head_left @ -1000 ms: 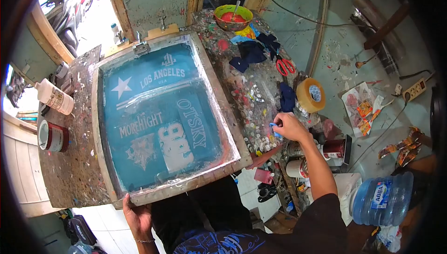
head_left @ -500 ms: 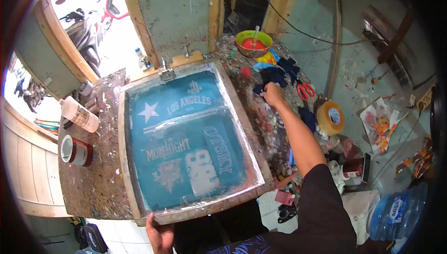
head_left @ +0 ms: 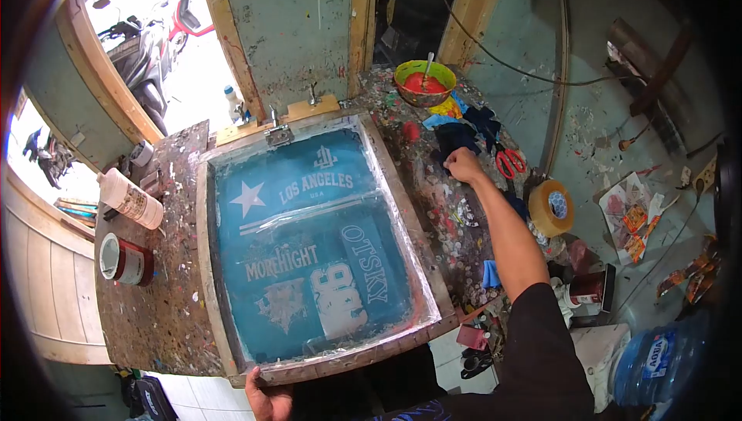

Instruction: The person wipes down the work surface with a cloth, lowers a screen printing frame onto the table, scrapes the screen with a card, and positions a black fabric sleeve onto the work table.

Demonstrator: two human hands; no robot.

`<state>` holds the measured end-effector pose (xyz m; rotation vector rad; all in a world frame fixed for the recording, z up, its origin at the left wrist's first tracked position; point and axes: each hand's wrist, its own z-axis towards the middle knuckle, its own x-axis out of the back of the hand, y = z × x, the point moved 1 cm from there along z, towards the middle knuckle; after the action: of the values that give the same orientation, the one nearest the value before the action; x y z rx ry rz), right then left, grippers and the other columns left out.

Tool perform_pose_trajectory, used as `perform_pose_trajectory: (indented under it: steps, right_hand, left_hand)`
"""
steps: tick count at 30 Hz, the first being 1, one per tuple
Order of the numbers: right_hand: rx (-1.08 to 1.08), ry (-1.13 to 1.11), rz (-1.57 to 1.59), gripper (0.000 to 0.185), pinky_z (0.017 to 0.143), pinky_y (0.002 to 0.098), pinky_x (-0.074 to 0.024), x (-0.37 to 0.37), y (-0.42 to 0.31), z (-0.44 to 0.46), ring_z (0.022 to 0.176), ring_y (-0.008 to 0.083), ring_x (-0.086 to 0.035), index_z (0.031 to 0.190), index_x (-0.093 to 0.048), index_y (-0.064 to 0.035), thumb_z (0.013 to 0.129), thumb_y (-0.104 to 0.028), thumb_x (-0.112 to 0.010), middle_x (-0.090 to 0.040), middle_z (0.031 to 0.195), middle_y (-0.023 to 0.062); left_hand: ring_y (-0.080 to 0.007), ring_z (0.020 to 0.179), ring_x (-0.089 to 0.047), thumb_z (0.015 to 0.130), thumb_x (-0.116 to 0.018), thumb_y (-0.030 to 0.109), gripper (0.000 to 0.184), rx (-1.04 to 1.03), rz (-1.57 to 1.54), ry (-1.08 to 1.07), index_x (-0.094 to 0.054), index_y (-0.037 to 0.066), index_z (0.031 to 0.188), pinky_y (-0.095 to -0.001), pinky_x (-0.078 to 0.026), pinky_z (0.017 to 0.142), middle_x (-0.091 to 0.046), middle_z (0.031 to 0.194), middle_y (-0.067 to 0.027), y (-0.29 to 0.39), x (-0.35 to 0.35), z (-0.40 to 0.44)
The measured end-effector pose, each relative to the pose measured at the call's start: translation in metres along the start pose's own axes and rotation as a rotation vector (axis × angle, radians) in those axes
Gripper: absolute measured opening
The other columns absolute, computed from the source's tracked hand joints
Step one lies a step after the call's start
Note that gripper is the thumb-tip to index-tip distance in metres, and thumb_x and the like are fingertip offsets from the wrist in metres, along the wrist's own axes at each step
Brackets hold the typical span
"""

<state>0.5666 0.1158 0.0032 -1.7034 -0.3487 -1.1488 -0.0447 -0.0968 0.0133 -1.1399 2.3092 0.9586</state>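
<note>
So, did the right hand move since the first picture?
Yes: the right hand went farther forward, past the tape roll, and is now at the dark cloth.

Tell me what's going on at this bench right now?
A person has their left hand at the near left corner of a wooden frame, thumb against its edge. The frame surrounds a blue screen bearing lettering and a star. Their right hand is at the edge of some dark cloth; whether it grips the cloth is unclear. Red-handled scissors and a tape roll lie nearby, untouched.
</note>
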Motion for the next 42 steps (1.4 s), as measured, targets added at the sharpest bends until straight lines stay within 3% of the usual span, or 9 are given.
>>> perform_pose_trajectory:
  steps: [4, 8, 14, 18, 24, 34, 37, 39, 42]
  right_hand:
    - [0.064, 0.039, -0.019, 0.024, 0.063, 0.0398, -0.0524, 0.002, -0.008, -0.012, 0.065, 0.0258, -0.069, 0.078, -0.068, 0.0019, 0.084, -0.021, -0.071, -0.067, 0.069, 0.0165]
    - [0.085, 0.205, -0.047, 0.055, 0.086, 0.0454, -0.0499, 0.021, 0.004, -0.073, 0.099, 0.0408, -0.063, 0.114, -0.06, 0.0009, 0.075, -0.035, -0.076, -0.066, 0.105, 0.024]
    - [-0.105, 0.105, -0.163, 0.066, 0.086, 0.0449, -0.0498, 0.022, 0.017, -0.131, 0.1, 0.04, -0.063, 0.114, -0.056, 0.0002, 0.065, -0.034, -0.085, -0.066, 0.105, 0.0239]
    - [-0.037, 0.083, -0.077, 0.038, 0.068, 0.036, -0.0512, 0.021, 0.029, -0.119, 0.072, 0.0246, -0.067, 0.084, -0.069, 0.0002, 0.064, -0.028, -0.085, -0.069, 0.076, 0.0161]
    - [-0.091, -0.096, 0.279, 0.016, 0.061, 0.0325, -0.0487, 0.024, 0.062, -0.1, 0.065, 0.0128, -0.062, 0.083, -0.073, -0.0024, 0.075, -0.016, -0.076, -0.068, 0.07, 0.0061]
    - [-0.227, -0.212, 0.259, 0.011, 0.056, 0.0275, -0.0503, 0.038, 0.038, -0.101, 0.063, 0.0125, -0.062, 0.089, -0.071, 0.0012, 0.082, -0.008, -0.071, -0.068, 0.077, 0.0052]
    - [-0.175, -0.23, 0.264, 0.012, 0.05, 0.0263, -0.0444, 0.033, 0.047, -0.095, 0.058, 0.0101, -0.059, 0.093, -0.071, -0.0012, 0.084, -0.01, -0.068, -0.067, 0.075, 0.0037]
    - [-0.175, -0.248, 0.364, 0.01, 0.056, 0.0273, -0.0489, 0.028, 0.06, -0.087, 0.063, 0.0108, -0.06, 0.087, -0.073, -0.0017, 0.084, -0.005, -0.064, -0.069, 0.078, 0.0042]
    - [0.106, -0.141, 0.54, 0.009, 0.054, 0.0277, -0.0458, 0.012, 0.099, -0.067, 0.063, 0.0093, -0.059, 0.085, -0.07, -0.002, 0.085, -0.005, -0.062, -0.066, 0.073, 0.0012]
  left_hand:
    - [-0.0327, 0.107, -0.056, 0.085, -0.062, 0.023, 0.031, -0.021, 0.017, 0.015, -0.056, 0.004, 0.109, -0.0505, -0.045, 0.099, -0.06, 0.111, -0.0154, -0.001, -0.009, -0.006]
    - [-0.0325, 0.106, -0.058, 0.086, -0.061, 0.022, 0.028, -0.002, -0.07, -0.005, -0.058, 0.005, 0.108, -0.053, -0.044, 0.098, -0.062, 0.108, -0.0133, -0.001, -0.001, -0.001]
    - [-0.0311, 0.107, -0.057, 0.087, -0.061, 0.02, 0.03, -0.023, -0.035, -0.028, -0.055, 0.003, 0.111, -0.047, -0.045, 0.1, -0.059, 0.111, -0.0148, -0.001, -0.007, -0.002]
    - [-0.0287, 0.103, -0.059, 0.089, -0.06, 0.021, 0.023, -0.057, 0.007, -0.049, -0.059, 0.005, 0.106, -0.0454, -0.048, 0.096, -0.063, 0.107, -0.0115, -0.002, -0.014, -0.009]
    - [-0.026, 0.102, -0.061, 0.089, -0.061, 0.021, 0.023, -0.101, -0.027, -0.028, -0.057, 0.008, 0.108, -0.0408, -0.053, 0.088, -0.063, 0.106, -0.0077, -0.011, -0.003, 0.0]
    - [-0.0279, 0.1, -0.064, 0.092, -0.061, 0.023, 0.021, -0.122, 0.007, -0.03, -0.057, 0.008, 0.107, -0.0433, -0.057, 0.087, -0.064, 0.105, -0.0084, 0.002, -0.016, -0.018]
    - [-0.0284, 0.106, -0.063, 0.098, -0.055, 0.032, 0.032, -0.212, 0.093, -0.09, -0.056, 0.006, 0.116, -0.0425, -0.06, 0.08, -0.065, 0.109, -0.0102, 0.025, -0.049, -0.052]
    - [-0.0326, 0.112, -0.06, 0.099, -0.053, 0.032, 0.039, -0.261, 0.034, -0.244, -0.051, 0.003, 0.125, -0.0502, -0.056, 0.09, -0.062, 0.116, -0.0152, 0.045, -0.059, -0.064]
    - [-0.0373, 0.117, -0.057, 0.099, -0.051, 0.033, 0.044, -0.351, 0.04, -0.394, -0.049, -0.001, 0.127, -0.0541, -0.055, 0.091, -0.058, 0.123, -0.0216, 0.078, -0.099, -0.085]
